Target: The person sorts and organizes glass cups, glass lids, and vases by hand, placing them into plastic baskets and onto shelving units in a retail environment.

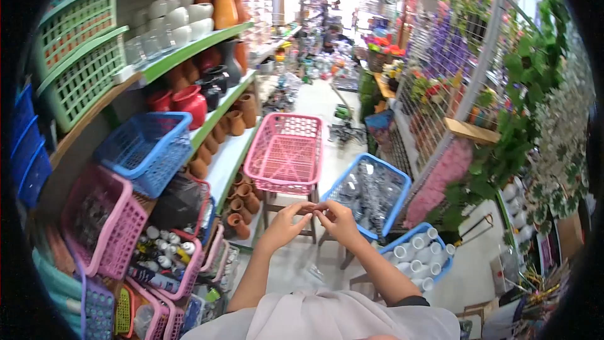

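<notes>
My left hand (289, 225) and my right hand (338, 221) meet fingertip to fingertip in front of my body. Both are closed in a pinch, and what they hold, if anything, is too small to make out. Just beyond them stands a pink plastic basket (251, 169) on a stool, with a bare latticed bottom. Right of my right hand, a blue basket (402, 192) holds clear, glassy-looking items. Below my hands, a small piece of clear plastic (314, 272) shows against the pale floor.
Several white bottle-shaped vases (415, 249) fill another blue basket at right. Left shelves (189, 56) carry clay pots (236, 123), red vases (190, 104) and an empty-looking blue basket (145, 179). A wire rack (434, 69) with artificial flowers lines the right side. An aisle (314, 97) runs ahead.
</notes>
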Demonstrator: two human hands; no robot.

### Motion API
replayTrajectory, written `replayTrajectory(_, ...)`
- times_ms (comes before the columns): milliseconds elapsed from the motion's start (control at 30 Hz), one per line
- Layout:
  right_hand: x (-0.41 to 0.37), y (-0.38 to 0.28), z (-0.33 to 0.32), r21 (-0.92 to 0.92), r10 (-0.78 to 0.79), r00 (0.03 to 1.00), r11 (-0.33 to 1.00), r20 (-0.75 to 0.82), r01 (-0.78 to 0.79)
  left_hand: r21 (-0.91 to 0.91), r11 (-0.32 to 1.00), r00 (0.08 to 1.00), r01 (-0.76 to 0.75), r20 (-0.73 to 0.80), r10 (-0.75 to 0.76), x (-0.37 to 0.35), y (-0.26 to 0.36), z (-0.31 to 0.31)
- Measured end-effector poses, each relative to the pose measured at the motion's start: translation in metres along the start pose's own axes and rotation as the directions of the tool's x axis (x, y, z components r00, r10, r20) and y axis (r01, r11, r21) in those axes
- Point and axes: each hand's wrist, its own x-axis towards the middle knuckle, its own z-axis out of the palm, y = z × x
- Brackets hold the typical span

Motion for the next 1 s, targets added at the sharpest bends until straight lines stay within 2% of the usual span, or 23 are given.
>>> replayTrajectory(67,-0.016,0.027,-0.029,-0.072,0.045,0.996,0.996,-0.073,-0.05,-0.044,0.998,0.995,-0.042,0.089,0.046,0.017,-0.011,0.038)
replayTrajectory(100,-0.023,0.049,-0.04,-0.084,0.098,0.991,0.991,-0.09,-0.105,-0.056,0.998,0.987,0.039,0.156,-0.029,0.023,-0.009,0.052)
replayTrajectory(167,-0.036,0.073,-0.061,-0.131,0.218,0.966,0.963,-0.139,-0.236,-0.099,0.993,0.975,0.059,0.219,-0.036,0.033,-0.018,0.077)
replayTrajectory(267,-0.05,0.116,-0.078,-0.177,0.287,0.943,0.932,-0.166,-0.315,-0.134,0.986,0.949,0.101,0.309,-0.055,0.049,-0.03,0.099)
replayTrajectory(333,-0.059,0.149,-0.081,-0.173,0.338,0.923,0.914,-0.183,-0.368,-0.118,0.972,0.911,0.201,0.387,-0.142,0.061,-0.036,0.106)
replayTrajectory(400,-0.065,0.173,-0.083,-0.254,0.453,0.879,0.842,-0.149,-0.476,-0.122,0.97,0.903,0.21,0.405,-0.145,0.072,-0.052,0.116)
replayTrajectory(467,-0.069,0.199,-0.082,-0.268,0.472,0.866,0.823,-0.166,-0.501,-0.174,0.957,0.9,0.233,0.412,-0.145,0.084,-0.074,0.127)
replayTrajectory(533,-0.074,0.231,-0.077,-0.393,0.423,0.87,0.777,-0.253,-0.492,-0.204,0.955,0.899,0.215,0.423,-0.112,0.097,-0.101,0.141)
replayTrajectory(600,-0.074,0.252,-0.078,-0.394,0.454,0.848,0.751,-0.273,-0.529,-0.125,0.973,0.903,0.193,0.41,-0.127,0.112,-0.126,0.154)
replayTrajectory(633,-0.072,0.258,-0.078,-0.398,0.48,0.831,0.729,-0.282,-0.556,-0.077,0.965,0.864,0.25,0.467,-0.186,0.121,-0.134,0.157)
replayTrajectory(700,-0.068,0.265,-0.076,-0.408,0.527,0.797,0.685,-0.296,-0.604,-0.084,0.962,0.852,0.261,0.488,-0.189,0.137,-0.158,0.17)
replayTrajectory(767,-0.061,0.269,-0.076,-0.443,0.652,0.704,0.562,-0.282,-0.698,-0.068,0.955,0.831,0.29,0.512,-0.216,0.152,-0.175,0.179)
replayTrajectory(800,-0.056,0.268,-0.077,-0.443,0.656,0.699,0.556,-0.285,-0.703,-0.07,0.954,0.828,0.291,0.518,-0.215,0.161,-0.188,0.184)
replayTrajectory(867,-0.051,0.269,-0.071,-0.49,0.681,0.649,0.461,-0.339,-0.74,-0.125,0.937,0.803,0.326,0.56,-0.205,0.171,-0.21,0.189)
replayTrajectory(933,-0.051,0.275,-0.067,-0.45,0.679,0.638,0.471,-0.365,-0.759,-0.136,0.945,0.804,0.298,0.569,-0.172,0.184,-0.213,0.185)
replayTrajectory(1000,-0.053,0.284,-0.063,-0.379,0.667,0.602,0.47,-0.439,-0.797,-0.053,0.973,0.798,0.223,0.583,-0.151,0.2,-0.221,0.184)
